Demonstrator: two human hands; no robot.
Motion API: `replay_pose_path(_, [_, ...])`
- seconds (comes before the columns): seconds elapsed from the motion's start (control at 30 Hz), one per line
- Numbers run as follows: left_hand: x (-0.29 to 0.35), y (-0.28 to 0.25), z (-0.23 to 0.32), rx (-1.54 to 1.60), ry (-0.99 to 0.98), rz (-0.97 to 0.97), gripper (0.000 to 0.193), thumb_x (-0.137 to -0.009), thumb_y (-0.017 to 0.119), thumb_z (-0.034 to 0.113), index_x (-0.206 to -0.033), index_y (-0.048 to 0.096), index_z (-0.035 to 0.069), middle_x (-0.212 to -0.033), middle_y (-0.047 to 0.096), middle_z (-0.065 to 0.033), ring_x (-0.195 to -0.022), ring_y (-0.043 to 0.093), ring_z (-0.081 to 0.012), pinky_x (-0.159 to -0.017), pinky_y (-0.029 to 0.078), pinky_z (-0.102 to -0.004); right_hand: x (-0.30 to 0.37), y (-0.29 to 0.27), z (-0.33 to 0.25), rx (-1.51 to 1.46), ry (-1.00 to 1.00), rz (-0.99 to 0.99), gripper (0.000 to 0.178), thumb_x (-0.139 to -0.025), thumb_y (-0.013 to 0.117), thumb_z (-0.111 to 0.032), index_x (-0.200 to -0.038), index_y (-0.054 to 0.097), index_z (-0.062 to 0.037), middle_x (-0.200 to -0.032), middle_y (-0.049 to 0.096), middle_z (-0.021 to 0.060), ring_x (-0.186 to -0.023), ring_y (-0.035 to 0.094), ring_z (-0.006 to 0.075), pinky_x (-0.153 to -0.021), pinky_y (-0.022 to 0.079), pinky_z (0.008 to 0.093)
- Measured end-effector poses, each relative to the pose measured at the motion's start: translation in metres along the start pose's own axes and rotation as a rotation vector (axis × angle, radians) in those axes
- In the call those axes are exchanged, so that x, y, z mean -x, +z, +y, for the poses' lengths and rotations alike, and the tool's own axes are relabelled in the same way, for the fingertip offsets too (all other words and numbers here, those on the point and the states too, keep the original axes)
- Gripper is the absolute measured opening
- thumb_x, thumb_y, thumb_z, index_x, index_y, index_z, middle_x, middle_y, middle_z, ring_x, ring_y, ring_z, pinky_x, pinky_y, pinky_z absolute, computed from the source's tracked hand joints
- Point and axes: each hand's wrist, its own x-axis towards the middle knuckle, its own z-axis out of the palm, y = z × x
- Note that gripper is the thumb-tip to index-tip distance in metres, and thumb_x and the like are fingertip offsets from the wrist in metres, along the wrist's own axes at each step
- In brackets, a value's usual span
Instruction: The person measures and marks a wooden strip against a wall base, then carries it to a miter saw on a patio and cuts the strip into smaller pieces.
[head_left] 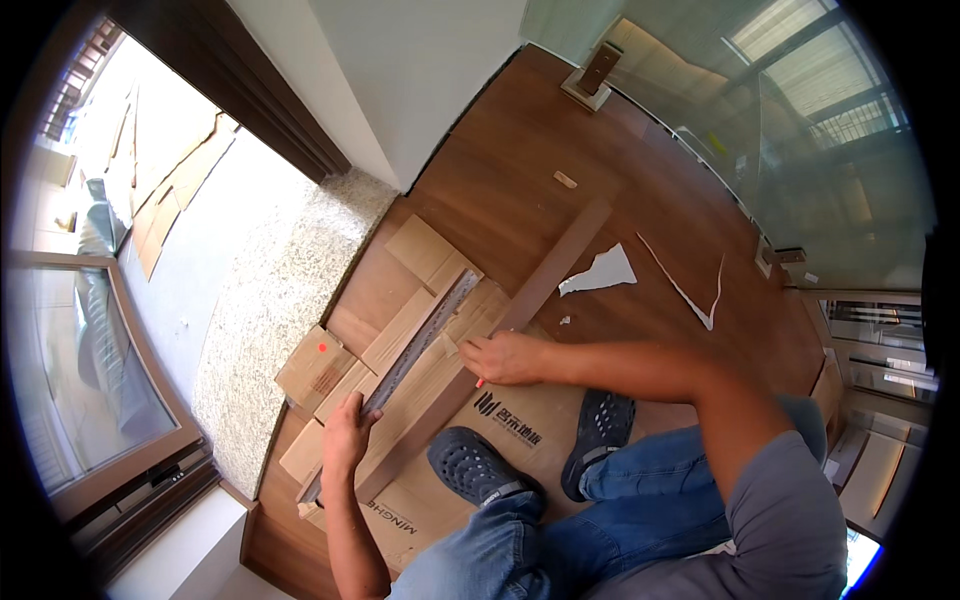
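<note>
My left hand (pixel 346 432) is closed around a narrow grey metal strip (pixel 425 335) with a patterned face, near its lower end. A long flat brown strip (pixel 560 260) lies roughly alongside it, to the right. Across the middle of the brown strip rests my right hand (pixel 508 357), its fingers curled together. From under this hand pokes the red end of a slim object (pixel 481 383); the palm hides the rest of it. Both strips lie over flattened cardboard (pixel 490 430) on the floor.
My dark clogs (pixel 482 467) stand on the cardboard. Cardboard pieces (pixel 315 368) lie left of the strips, beside a speckled stone sill (pixel 290 280). White scraps (pixel 602 272) and a small wood block (pixel 565 180) lie on the brown floor (pixel 500 130). Glass panels (pixel 800 160) stand at right.
</note>
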Motion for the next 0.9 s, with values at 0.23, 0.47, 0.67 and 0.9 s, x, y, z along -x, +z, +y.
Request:
replay_pose_path(0.23, [-0.029, 0.027, -0.027, 0.066, 0.092, -0.050, 0.036, -0.090, 0.078, 0.029, -0.103, 0.059, 0.001, -0.100, 0.066, -0.0219, -0.099, 0.062, -0.0446, -0.083, 0.048, -0.0517, -0.005, -0.016, -0.001, -0.062, 0.009, 0.042, 0.035, -0.087, 0.066, -0.031, -0.105, 0.063, -0.0001, -0.099, 0.057, 0.0094, -0.089, 0.063, 0.0204, -0.059, 0.057, 0.0301])
replay_pose_path(0.47, [-0.010, 0.016, 0.000, 0.013, 0.201, 0.239, 0.036, -0.092, 0.077, 0.033, -0.114, 0.071, 0.004, -0.112, 0.071, -0.0197, -0.104, 0.067, -0.0407, -0.090, 0.053, -0.0479, -0.021, -0.052, 0.002, 0.040, -0.056, 0.070, 0.032, -0.088, 0.065, -0.027, -0.105, 0.062, -0.0006, -0.097, 0.058, 0.0090, -0.089, 0.064, 0.0190, -0.058, 0.055, 0.0276])
replay_pose_path(0.67, [0.032, -0.035, 0.080, 0.279, 0.141, -0.192, 0.034, -0.096, 0.073, 0.029, -0.118, 0.068, 0.003, -0.099, 0.072, -0.0240, -0.094, 0.070, -0.0436, -0.082, 0.054, -0.0487, -0.028, -0.121, 0.013, 0.091, -0.032, 0.066, 0.029, -0.088, 0.062, -0.019, -0.109, 0.062, 0.0015, -0.101, 0.061, 0.0106, -0.094, 0.067, 0.0214, -0.063, 0.058, 0.0302])
replay_pose_path(0.9, [0.009, -0.022, 0.045, 0.005, 0.302, 0.322, 0.022, -0.097, 0.071, 0.021, -0.105, 0.062, 0.002, -0.095, 0.068, -0.0204, -0.089, 0.066, -0.0420, -0.076, 0.052, -0.0510, -0.023, -0.185, 0.040, -0.020, 0.003, -0.095, 0.019, -0.092, 0.065, -0.019, -0.101, 0.062, -0.0027, -0.106, 0.066, 0.0138, -0.094, 0.069, 0.0278, -0.068, 0.060, 0.0373])
